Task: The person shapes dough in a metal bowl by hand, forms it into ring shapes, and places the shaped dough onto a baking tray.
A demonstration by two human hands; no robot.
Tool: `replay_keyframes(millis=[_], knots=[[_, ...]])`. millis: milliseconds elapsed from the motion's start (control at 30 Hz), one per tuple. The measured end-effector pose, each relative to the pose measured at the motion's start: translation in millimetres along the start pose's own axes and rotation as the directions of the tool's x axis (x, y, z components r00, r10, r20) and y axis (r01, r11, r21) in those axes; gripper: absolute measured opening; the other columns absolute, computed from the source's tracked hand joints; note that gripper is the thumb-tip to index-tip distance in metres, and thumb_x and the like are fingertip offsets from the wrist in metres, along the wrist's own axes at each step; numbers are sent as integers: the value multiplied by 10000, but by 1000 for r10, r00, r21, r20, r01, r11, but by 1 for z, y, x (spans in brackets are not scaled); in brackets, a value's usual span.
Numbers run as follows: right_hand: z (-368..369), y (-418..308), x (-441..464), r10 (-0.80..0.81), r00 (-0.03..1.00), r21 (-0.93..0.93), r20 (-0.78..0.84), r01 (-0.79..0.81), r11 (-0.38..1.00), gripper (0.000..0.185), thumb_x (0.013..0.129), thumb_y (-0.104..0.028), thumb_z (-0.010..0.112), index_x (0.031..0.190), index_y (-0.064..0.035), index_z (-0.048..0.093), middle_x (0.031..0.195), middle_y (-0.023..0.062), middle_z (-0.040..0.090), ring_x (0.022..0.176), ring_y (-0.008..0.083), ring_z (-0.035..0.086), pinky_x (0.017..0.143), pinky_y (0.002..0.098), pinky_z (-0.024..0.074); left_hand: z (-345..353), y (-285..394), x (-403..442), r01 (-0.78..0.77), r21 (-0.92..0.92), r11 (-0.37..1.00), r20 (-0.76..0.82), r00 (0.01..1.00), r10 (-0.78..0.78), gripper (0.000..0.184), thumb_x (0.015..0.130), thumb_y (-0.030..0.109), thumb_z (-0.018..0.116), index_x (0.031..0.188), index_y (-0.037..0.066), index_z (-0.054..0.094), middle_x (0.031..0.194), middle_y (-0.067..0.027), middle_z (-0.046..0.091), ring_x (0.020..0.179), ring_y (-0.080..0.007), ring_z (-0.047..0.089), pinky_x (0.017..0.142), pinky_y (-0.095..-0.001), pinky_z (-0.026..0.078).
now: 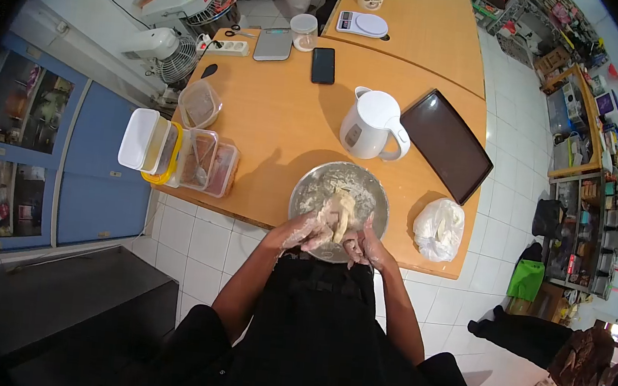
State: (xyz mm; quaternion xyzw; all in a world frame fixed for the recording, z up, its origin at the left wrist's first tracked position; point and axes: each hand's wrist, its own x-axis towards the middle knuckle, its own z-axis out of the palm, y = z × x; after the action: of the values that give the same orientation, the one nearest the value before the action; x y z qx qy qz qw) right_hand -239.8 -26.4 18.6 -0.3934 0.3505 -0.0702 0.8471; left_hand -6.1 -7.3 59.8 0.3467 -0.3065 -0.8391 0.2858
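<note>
A round metal mixing bowl stands at the table's near edge, its inside dusted with flour. Pale, sticky dough lies in it, stretched into an uneven lump between the hands. On the bowl's left side my left hand, coated in flour and dough, is closed on the dough. My right hand rests at the near right of the bowl, floury, with fingers curled and thumb pointing up along the side. What its fingers close on is hidden.
A white electric kettle stands just behind the bowl. To the right are a dark baking tray and a white plastic bag. Plastic containers are grouped at the left. A phone, a grey scale and a jar lie farther back.
</note>
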Motion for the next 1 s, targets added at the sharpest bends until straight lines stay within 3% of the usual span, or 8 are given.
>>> replay_keyframes(millis=[133, 400, 467, 567, 700, 733, 933, 1000], knots=[[14, -15, -8, -82, 997, 78, -9, 83, 994, 1080, 754, -839, 27, 1091, 12, 600, 487, -32, 372, 343, 50, 310, 434, 234, 468, -20, -6, 9, 195, 397, 897, -227, 968, -110, 620, 927, 596, 392, 1184, 54, 548, 527, 30, 405, 394, -72, 384, 368, -216, 295], [13, -21, 0, 34, 970, 9, -241, -33, 999, 1059, 780, -818, 23, 1177, 2, 563, 501, -40, 391, 376, 48, 331, 424, 214, 428, 8, -10, -7, 109, 180, 978, -67, 993, -98, 557, 911, 612, 403, 967, 74, 537, 553, 17, 409, 414, -76, 376, 370, -223, 292], [0, -6, 4, 22, 996, -83, -88, -29, 996, 1056, 783, -815, 21, 1186, -1, 557, 501, -42, 389, 387, 50, 339, 419, 205, 409, 4, -6, -2, 51, 66, 997, -47, 998, -48, 515, 916, 583, 418, 943, 80, 526, 549, 20, 397, 413, -72, 363, 365, -218, 277], [4, -7, -4, -43, 999, -7, 29, 43, 999, 1043, 790, -809, 22, 1191, -6, 554, 499, -45, 384, 400, 53, 350, 412, 201, 388, -22, -18, 10, -147, 280, 949, -126, 974, 188, 552, 949, 572, 349, 834, 65, 533, 543, 0, 441, 398, -88, 406, 346, -228, 306], [17, -26, -12, -110, 990, 115, -93, 121, 986, 1039, 794, -809, 30, 1194, -3, 550, 495, -44, 373, 390, 56, 336, 401, 203, 360, -38, -50, 18, 28, 224, 974, -94, 996, -7, 579, 932, 574, 382, 1196, 70, 490, 581, 15, 429, 422, -74, 386, 374, -227, 296], [15, -29, -11, -97, 989, 95, -110, 108, 990, 1043, 791, -810, 30, 1202, 2, 540, 494, -42, 373, 372, 55, 311, 390, 211, 345, -22, -48, 9, 126, 233, 964, -252, 965, -66, 544, 943, 544, 385, 1203, 78, 491, 582, 14, 434, 422, -82, 397, 381, -237, 311], [-3, -5, 1, 4, 990, -40, -142, -9, 999, 1031, 797, -810, 47, 1170, 9, 549, 507, -25, 399, 371, 65, 320, 402, 205, 370, 9, 9, -4, 54, 195, 979, 13, 998, -58, 450, 951, 483, 415, 1093, 74, 536, 546, 22, 416, 420, -72, 398, 375, -233, 301], [-7, 7, 2, 15, 1000, -46, -26, -16, 999, 1036, 790, -818, 58, 1169, 12, 550, 511, -21, 405, 373, 65, 326, 396, 211, 364, -7, 0, 8, 26, 284, 959, -103, 995, 3, 420, 946, 471, 428, 1030, 74, 537, 538, 22, 416, 415, -69, 393, 367, -232, 290]])
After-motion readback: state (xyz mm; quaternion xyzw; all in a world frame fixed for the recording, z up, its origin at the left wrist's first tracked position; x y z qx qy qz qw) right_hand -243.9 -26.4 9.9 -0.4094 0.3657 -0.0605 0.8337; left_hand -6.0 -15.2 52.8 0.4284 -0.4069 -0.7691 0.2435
